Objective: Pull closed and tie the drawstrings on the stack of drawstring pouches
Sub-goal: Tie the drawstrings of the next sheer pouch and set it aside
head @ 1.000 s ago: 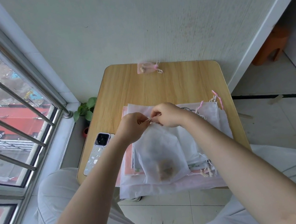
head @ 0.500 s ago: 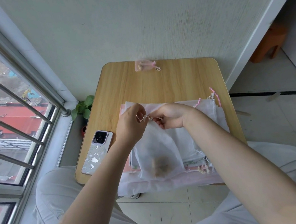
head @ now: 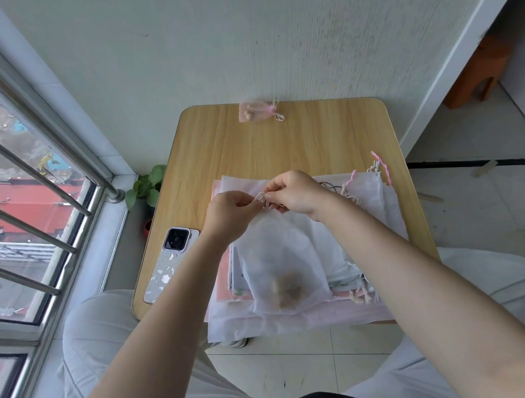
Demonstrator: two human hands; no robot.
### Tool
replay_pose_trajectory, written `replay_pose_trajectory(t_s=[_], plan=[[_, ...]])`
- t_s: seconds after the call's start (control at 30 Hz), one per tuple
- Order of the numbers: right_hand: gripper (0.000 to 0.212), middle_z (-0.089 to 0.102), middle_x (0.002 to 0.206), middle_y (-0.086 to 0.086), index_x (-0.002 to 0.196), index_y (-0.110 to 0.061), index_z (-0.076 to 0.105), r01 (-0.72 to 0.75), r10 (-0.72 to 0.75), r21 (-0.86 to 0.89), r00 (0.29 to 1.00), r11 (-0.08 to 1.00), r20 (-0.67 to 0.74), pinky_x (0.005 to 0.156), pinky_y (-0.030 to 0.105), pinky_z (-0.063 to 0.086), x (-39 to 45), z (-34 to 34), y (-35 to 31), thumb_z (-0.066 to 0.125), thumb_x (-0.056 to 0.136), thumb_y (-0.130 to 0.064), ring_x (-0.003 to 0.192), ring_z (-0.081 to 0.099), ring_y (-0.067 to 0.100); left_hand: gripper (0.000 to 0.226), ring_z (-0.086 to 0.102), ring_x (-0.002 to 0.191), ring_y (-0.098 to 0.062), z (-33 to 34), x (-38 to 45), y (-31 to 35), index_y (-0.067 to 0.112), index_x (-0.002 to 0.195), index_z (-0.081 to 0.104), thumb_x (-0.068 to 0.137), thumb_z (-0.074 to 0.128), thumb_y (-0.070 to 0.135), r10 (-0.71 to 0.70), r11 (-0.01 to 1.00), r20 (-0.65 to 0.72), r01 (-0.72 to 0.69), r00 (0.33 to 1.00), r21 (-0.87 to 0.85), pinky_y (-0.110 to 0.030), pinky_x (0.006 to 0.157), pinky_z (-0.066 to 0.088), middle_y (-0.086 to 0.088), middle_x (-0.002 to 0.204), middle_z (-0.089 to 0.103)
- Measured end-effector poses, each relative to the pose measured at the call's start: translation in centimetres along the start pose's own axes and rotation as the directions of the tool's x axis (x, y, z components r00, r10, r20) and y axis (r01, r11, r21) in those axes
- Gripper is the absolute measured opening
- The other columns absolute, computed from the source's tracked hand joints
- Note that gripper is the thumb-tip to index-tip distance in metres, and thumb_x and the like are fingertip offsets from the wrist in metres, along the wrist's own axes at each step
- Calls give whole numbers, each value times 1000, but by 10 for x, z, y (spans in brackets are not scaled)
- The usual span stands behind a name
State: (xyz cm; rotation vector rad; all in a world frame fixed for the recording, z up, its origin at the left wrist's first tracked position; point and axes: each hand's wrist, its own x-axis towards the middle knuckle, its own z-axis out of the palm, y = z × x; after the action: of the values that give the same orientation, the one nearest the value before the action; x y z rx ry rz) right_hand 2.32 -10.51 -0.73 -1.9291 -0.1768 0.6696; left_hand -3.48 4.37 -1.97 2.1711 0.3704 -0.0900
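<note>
Beside the phone (head: 172, 263) on the desk (head: 280, 143), left hand (head: 230, 214) and right hand (head: 297, 192) meet, each pinching the drawstring (head: 262, 197) — knotting the white pouch (head: 279, 263) shut atop the stack (head: 370, 218), contents weighing its bottom.

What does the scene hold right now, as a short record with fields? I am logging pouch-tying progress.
left hand: left hand pinches the white drawstring
right hand: right hand pinches the same drawstring
pouch in work: sheer white fabric pouch, brownish contents at its bottom
under it: stack of flat white pouches
finished: small pink tied pouch, far table edge
beside: patterned phone on wooden table
</note>
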Motion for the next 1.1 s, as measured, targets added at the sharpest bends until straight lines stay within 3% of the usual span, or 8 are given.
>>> replay_pose_trajectory(t_s=[0.23,0.47,0.73,0.9,1.1], plan=[[24,66,75,2,74,-18,65,12,-11,16,999,1000,-34,67,22,49,-2,2,2,60,93,-4,70,59,12,28,43,53,-10,1,-2,0,17,74,71,89,66,40,-32,999,15,32,999,-14,-24,53,34,5,59,55],[19,67,74,1,80,-16,68,1,4,145,999,989,-32,60,17,47,-4,0,2,62,91,-3,67,59,9,36,47,61,-16,-1,0,-1,6,80,74,85,69,41,-62,997,9,62,998,-49,-31,59,36,-6,66,60],[16,63,66,-3,84,-13,69,-115,85,322,991,940,105,55,17,38,-1,-3,9,61,92,-2,56,51,5,42,44,56,-13,-3,-4,1,1,82,72,84,72,43,-85,990,43,89,995,-112,-26,54,33,-5,66,59],[17,65,65,-2,83,-12,70,-178,122,415,980,892,158,59,20,35,2,-7,13,61,92,0,58,50,8,19,51,52,-8,-3,-4,1,10,86,72,81,78,28,-60,988,9,60,998,-144,-19,49,38,4,64,62],[9,68,76,5,91,-7,70,-276,176,482,954,831,243,62,20,37,6,-8,14,62,90,-1,62,52,9,18,61,55,-15,-3,-5,3,4,91,59,80,72,5,-103,964,-54,86,993,-250,-27,49,46,-4,80,63]])
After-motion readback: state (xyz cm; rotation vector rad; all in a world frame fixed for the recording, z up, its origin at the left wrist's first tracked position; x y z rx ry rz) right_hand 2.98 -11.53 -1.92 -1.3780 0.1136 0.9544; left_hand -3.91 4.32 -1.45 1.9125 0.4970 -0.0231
